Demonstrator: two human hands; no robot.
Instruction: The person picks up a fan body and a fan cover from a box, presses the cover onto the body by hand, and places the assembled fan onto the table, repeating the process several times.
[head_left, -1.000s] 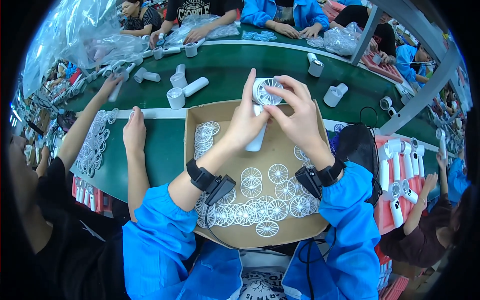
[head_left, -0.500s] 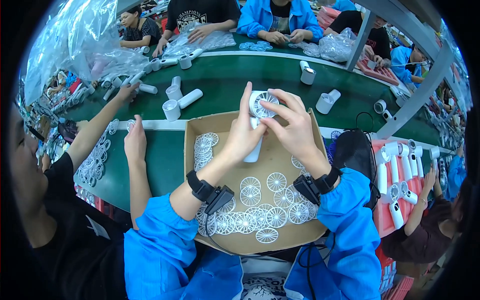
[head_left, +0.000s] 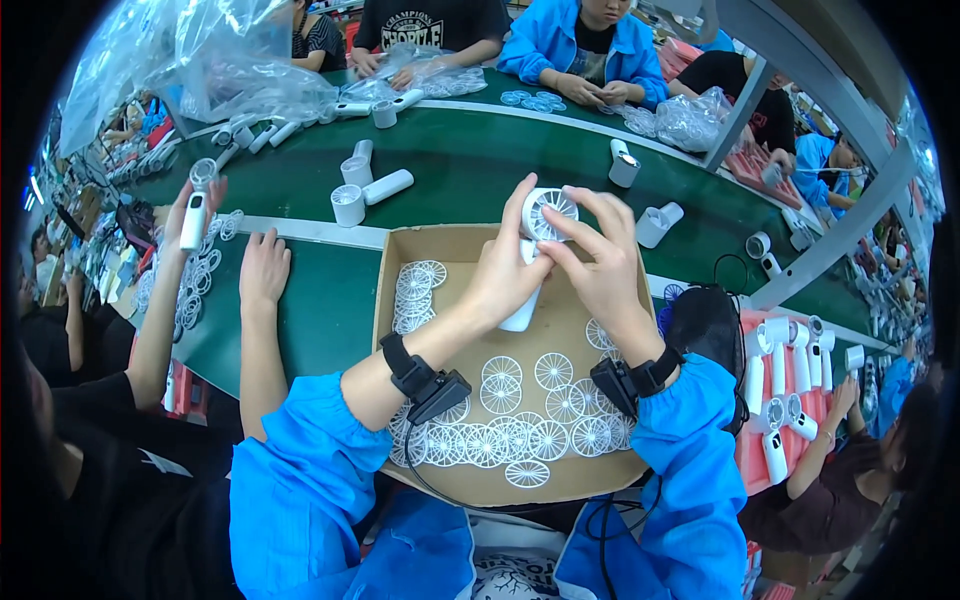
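Note:
A white handheld fan (head_left: 520, 316) is held up over the cardboard box, tilted, its round head at the top. My left hand (head_left: 506, 277) wraps the fan where handle and head meet, with fingers up along the head's left side. A round white spoked grille (head_left: 549, 214) shows on the front of the head. The thumb and fingers of my right hand (head_left: 605, 262) press at the grille and the head's right rim. Below lies the box (head_left: 428, 240), with many loose white spoked grilles (head_left: 487, 446) spread inside, several overlapping.
A green conveyor belt (head_left: 450, 160) runs beyond the box, with white fan bodies (head_left: 388, 187) on it. At left, a neighbour's hand holds another white fan (head_left: 195, 210) near piled rings (head_left: 200, 275). A black bag (head_left: 705, 335) and pink trays (head_left: 752, 470) of fans are at right.
Both my hands stay on the fan, the right fingers still at its grille. The left neighbour's arm has drawn back from the belt, now with a fan in hand. My view has shifted slightly.

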